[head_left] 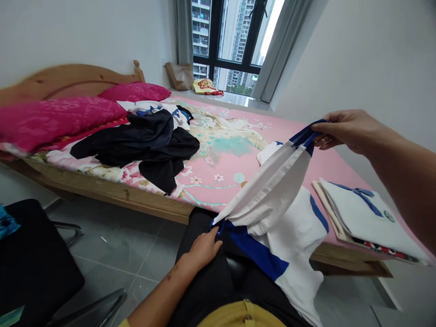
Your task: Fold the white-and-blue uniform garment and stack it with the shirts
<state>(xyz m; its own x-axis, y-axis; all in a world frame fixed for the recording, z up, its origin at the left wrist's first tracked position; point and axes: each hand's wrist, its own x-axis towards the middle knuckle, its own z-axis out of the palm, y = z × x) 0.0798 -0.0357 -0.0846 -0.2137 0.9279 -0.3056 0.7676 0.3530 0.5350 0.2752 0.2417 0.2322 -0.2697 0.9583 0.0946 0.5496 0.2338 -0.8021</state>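
A white garment with blue trim (pixel 272 195) is stretched between my two hands, with its lower part draped over my lap and the bed's edge. My right hand (pixel 347 129), raised at the right, pinches a blue-edged end of it. Lower down, near my knee, my left hand (pixel 204 247) grips another blue-edged corner. The cloth slants down from right to left between them. What kind of garment it is, I cannot tell for sure. Beside it on the bed lies a stack of folded clothes (pixel 368 209), a white piece with blue ribbon on top.
Across the bed (pixel 218 177) lies a heap of dark and white clothes (pixel 146 136), near pink pillows (pixel 68 118). A black chair (pixel 37 263) stands at the lower left. On the window sill are a paper bag (pixel 180 76) and a yellow-red packet (pixel 206 86).
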